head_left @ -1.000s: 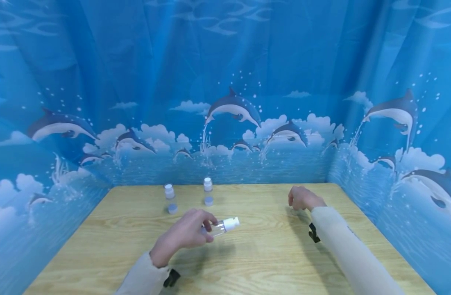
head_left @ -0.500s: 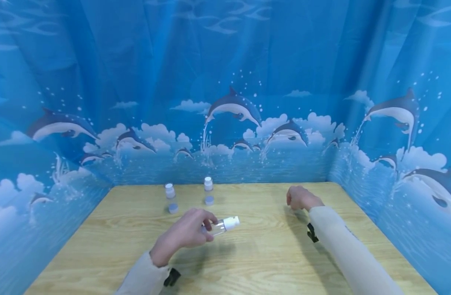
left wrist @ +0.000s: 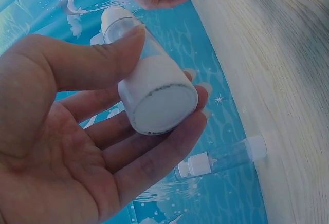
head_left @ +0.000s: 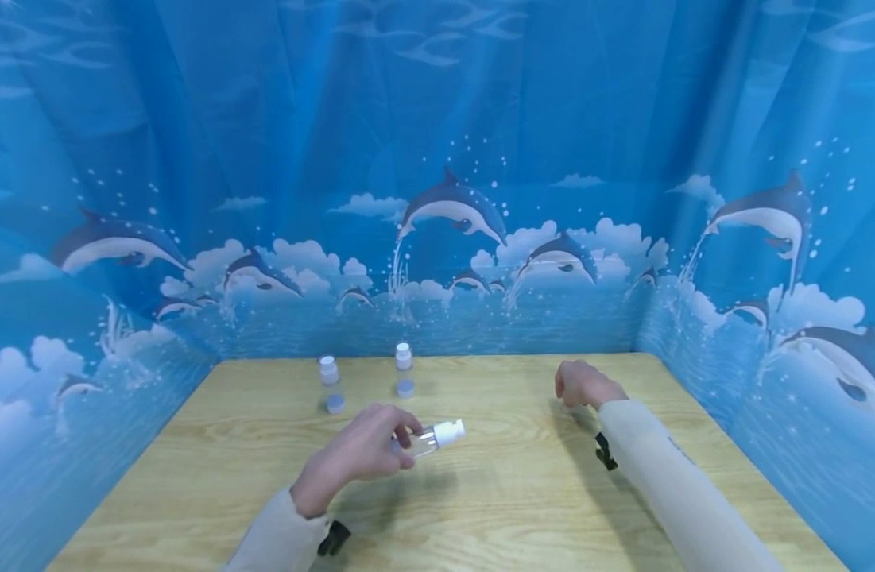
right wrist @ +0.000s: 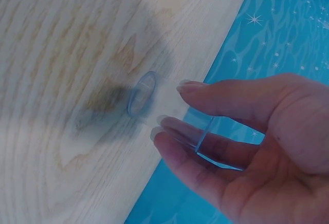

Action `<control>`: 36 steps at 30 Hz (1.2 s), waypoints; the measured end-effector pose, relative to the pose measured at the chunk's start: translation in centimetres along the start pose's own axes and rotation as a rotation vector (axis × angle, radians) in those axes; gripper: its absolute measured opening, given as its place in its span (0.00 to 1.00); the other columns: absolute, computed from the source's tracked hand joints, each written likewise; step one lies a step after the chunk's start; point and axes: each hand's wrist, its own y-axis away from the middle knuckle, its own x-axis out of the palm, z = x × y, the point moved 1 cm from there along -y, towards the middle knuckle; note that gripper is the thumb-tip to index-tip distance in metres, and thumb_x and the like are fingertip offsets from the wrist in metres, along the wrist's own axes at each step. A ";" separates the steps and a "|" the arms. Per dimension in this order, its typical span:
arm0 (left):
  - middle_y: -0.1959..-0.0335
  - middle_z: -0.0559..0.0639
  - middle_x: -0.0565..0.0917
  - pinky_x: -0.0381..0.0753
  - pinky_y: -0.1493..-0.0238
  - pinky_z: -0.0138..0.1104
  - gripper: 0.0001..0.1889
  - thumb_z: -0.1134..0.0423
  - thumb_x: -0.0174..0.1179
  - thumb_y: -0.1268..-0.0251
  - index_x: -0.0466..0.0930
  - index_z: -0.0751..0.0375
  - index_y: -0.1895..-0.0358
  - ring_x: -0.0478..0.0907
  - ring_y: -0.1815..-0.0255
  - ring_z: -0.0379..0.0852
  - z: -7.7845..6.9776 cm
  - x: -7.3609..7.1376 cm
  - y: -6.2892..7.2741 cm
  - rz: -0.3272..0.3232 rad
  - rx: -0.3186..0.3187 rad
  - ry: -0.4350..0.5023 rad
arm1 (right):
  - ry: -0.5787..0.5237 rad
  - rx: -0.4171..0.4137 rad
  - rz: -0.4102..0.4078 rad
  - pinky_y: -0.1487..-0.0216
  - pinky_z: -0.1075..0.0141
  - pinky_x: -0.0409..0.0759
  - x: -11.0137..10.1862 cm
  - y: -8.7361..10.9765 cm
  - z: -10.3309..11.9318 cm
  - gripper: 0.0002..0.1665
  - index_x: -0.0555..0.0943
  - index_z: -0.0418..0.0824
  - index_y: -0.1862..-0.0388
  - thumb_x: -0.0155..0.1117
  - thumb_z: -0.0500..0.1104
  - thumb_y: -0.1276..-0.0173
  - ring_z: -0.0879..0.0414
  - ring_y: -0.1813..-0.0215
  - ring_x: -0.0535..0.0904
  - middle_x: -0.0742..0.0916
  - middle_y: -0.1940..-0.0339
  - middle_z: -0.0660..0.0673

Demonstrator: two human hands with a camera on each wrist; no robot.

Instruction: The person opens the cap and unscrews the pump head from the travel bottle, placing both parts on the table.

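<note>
My left hand (head_left: 369, 441) grips a clear pump bottle with a white pump top (head_left: 448, 433), tilted almost onto its side above the table, top pointing right. In the left wrist view the white base of this pump bottle (left wrist: 164, 108) faces the camera, with thumb on one side and fingers beneath. Off to the right, my right hand (head_left: 587, 385) pinches a clear plastic cap (right wrist: 141, 95) between thumb and fingers. The right wrist view has one end of the cap close over the wooden tabletop; in the head view the hand mostly hides it.
Two similar pump bottles stand upright toward the back of the wooden table (head_left: 509, 500), one at the left (head_left: 329, 372) and one nearer the middle (head_left: 404, 359). A blue dolphin-print curtain (head_left: 437, 318) borders the table's back and sides.
Over the last second my right hand has shifted very slightly to the left. My left hand and its pump bottle stay in place.
</note>
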 end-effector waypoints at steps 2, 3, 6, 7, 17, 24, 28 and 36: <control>0.59 0.59 0.90 0.89 0.63 0.39 0.23 0.69 0.76 0.49 0.86 0.62 0.46 0.86 0.61 0.49 0.0 0.0 0.0 0.002 0.003 -0.001 | 0.001 0.001 0.004 0.57 0.53 0.86 -0.1 0.1 0.1 0.16 0.85 0.37 0.49 0.60 0.26 0.32 0.49 0.55 0.82 0.86 0.49 0.38; 0.59 0.59 0.91 0.89 0.63 0.39 0.23 0.69 0.76 0.49 0.86 0.62 0.46 0.86 0.61 0.49 0.0 0.0 0.0 0.002 0.006 -0.002 | 0.001 0.001 0.009 0.57 0.53 0.86 -0.2 0.2 0.1 0.17 0.85 0.37 0.48 0.60 0.27 0.32 0.48 0.54 0.83 0.86 0.48 0.37; 0.59 0.58 0.91 0.89 0.62 0.39 0.22 0.69 0.76 0.49 0.87 0.62 0.47 0.86 0.61 0.49 0.0 -0.1 0.0 0.002 0.008 -0.006 | -0.015 0.002 0.028 0.57 0.52 0.85 -0.5 0.4 0.3 0.22 0.82 0.35 0.41 0.61 0.27 0.33 0.44 0.49 0.82 0.82 0.38 0.31; 0.60 0.58 0.91 0.89 0.62 0.39 0.22 0.69 0.76 0.49 0.87 0.61 0.47 0.86 0.61 0.49 0.0 -0.1 0.0 0.002 0.007 -0.007 | -0.015 -0.002 0.029 0.55 0.52 0.85 -0.7 0.5 0.5 0.25 0.80 0.34 0.38 0.63 0.28 0.35 0.40 0.45 0.82 0.80 0.35 0.29; 0.59 0.59 0.91 0.89 0.62 0.39 0.22 0.69 0.76 0.49 0.87 0.60 0.47 0.86 0.60 0.49 0.1 0.0 0.0 0.004 0.005 -0.003 | 0.038 -0.125 -0.017 0.42 0.43 0.84 -2.8 1.2 2.8 0.33 0.74 0.34 0.29 0.70 0.37 0.33 0.31 0.33 0.76 0.74 0.27 0.26; 0.59 0.59 0.91 0.89 0.62 0.38 0.22 0.69 0.77 0.49 0.87 0.60 0.47 0.86 0.61 0.48 0.1 0.2 0.0 -0.003 0.008 -0.001 | 0.026 -0.254 -0.028 0.37 0.42 0.82 -3.4 3.1 5.7 0.30 0.77 0.36 0.32 0.71 0.40 0.32 0.32 0.32 0.77 0.81 0.33 0.28; 0.59 0.59 0.91 0.89 0.62 0.38 0.22 0.69 0.76 0.49 0.87 0.60 0.47 0.86 0.61 0.48 0.0 0.2 0.0 -0.002 0.014 0.001 | -0.029 -0.304 -0.012 0.41 0.45 0.85 -3.0 4.4 7.2 0.28 0.79 0.39 0.33 0.71 0.42 0.31 0.35 0.36 0.81 0.83 0.36 0.31; 0.60 0.56 0.91 0.89 0.61 0.37 0.21 0.68 0.77 0.49 0.87 0.59 0.48 0.87 0.62 0.47 0.0 0.4 0.1 -0.004 0.032 -0.028 | -0.133 -0.392 -0.024 0.43 0.49 0.87 -2.1 7.2 9.5 0.25 0.81 0.41 0.36 0.71 0.40 0.32 0.39 0.40 0.83 0.85 0.38 0.37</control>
